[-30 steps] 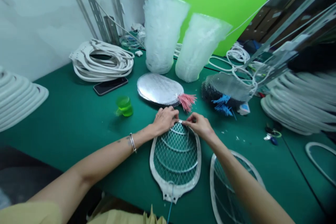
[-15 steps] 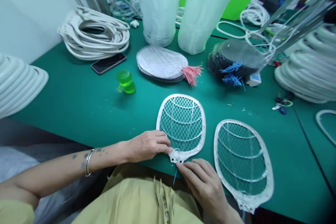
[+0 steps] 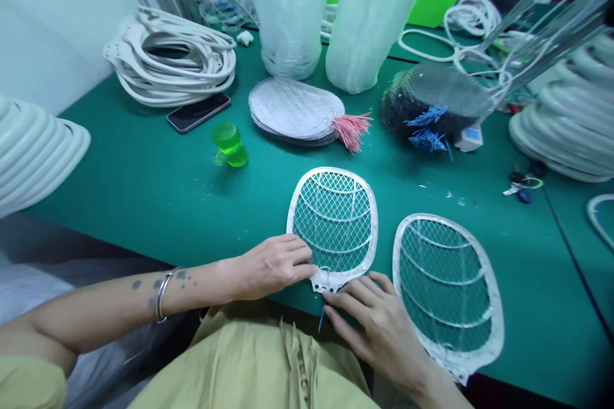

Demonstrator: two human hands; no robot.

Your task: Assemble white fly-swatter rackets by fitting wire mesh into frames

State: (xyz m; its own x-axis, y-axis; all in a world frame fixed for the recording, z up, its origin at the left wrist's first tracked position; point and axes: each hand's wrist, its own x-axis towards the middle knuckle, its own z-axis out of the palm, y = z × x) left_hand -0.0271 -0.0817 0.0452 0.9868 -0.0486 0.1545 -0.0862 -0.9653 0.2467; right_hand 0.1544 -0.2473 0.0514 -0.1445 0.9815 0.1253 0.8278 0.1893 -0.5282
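A white oval mosquito-swatter head [image 3: 352, 281] with metal mesh lies on the green table in front of me. My left hand [image 3: 275, 265] is closed on its lower left rim, fingers curled and thumb by the neck. A thin blue wire [image 3: 321, 319] hangs below the neck, past the table edge. Beside that neck is my right hand [image 3: 371, 313], its index fingertip touching near the wire and its thumb apart below. To the right lies a second swatter head [image 3: 446, 348], its mesh darker, with my right wrist close to its lower end.
Behind are a stack of mesh sheets [image 3: 295, 108] with pink wires and a darker stack [image 3: 436, 92] with blue wires. A green cup [image 3: 230, 144], phone [image 3: 199, 113], keys [image 3: 522, 185], piled white frames [image 3: 173, 57] and two wrapped columns [image 3: 290, 13] stand around.
My right hand has shifted slightly, its thumb and index finger now farther apart beside the neck. My left hand keeps its hold on the rim. The view has tilted a little.
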